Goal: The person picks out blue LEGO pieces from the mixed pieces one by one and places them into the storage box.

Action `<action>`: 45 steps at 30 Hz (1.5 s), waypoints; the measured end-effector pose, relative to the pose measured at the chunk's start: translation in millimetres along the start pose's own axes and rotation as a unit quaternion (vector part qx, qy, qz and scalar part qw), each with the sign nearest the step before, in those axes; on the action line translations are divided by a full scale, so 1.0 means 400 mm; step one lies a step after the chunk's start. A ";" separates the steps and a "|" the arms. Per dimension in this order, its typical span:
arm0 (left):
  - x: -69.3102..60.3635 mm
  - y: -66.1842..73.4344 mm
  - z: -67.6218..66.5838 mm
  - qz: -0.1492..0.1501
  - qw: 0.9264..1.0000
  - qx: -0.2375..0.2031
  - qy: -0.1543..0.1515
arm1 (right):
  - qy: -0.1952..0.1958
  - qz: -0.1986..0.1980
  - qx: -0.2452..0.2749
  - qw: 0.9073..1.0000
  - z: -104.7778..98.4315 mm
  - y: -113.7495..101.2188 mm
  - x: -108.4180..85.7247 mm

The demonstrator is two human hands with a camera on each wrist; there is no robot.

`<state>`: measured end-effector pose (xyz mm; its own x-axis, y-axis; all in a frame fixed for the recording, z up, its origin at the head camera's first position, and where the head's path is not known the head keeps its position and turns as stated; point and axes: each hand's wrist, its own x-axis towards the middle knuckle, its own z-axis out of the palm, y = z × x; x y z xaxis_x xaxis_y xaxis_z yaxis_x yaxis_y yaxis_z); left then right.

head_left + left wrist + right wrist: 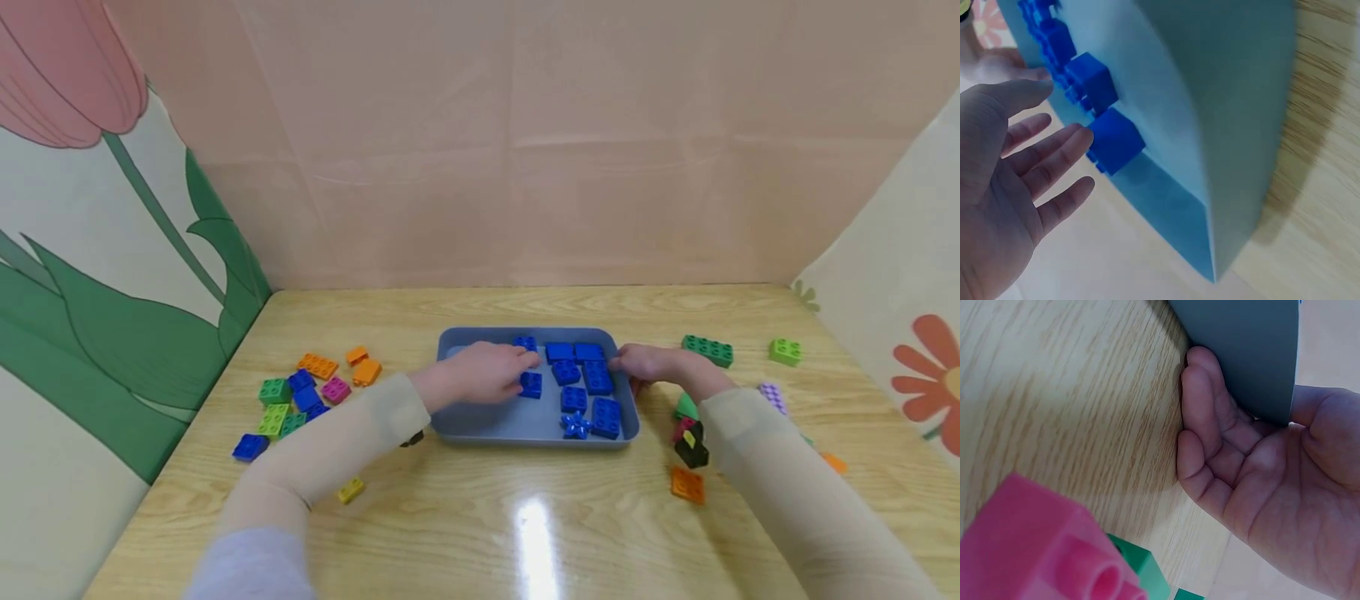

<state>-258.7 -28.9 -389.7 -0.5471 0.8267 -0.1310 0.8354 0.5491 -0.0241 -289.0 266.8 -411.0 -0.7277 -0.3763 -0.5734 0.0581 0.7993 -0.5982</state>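
Observation:
A grey-blue tray on the wooden table holds several blue toy building bricks, most of them at its right side. Over the tray, my left hand has its fingers loosely extended beside a blue brick. In the left wrist view its fingertips meet or nearly meet a blue brick; contact is hard to tell. My right hand grips the tray's right edge. The right wrist view shows the thumb over the rim and the fingers bent against the outer wall. A blue star-shaped piece lies near the front.
Left of the tray lie loose bricks: orange, green, pink, blue and yellow. To the right are a dark green brick, a lime brick and an orange piece. A pink cloth backdrop stands behind.

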 end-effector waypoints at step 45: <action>-0.560 -0.198 0.028 -0.309 0.917 -0.224 0.113 | 0.002 0.002 0.004 1.000 0.000 -0.010 -0.001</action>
<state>-201.8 -258.8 -369.7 -0.9481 0.3173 -0.0206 0.2843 0.8749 0.3921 -288.8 263.6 -408.4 -0.7296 -0.3708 -0.5746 0.0674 0.7972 -0.6000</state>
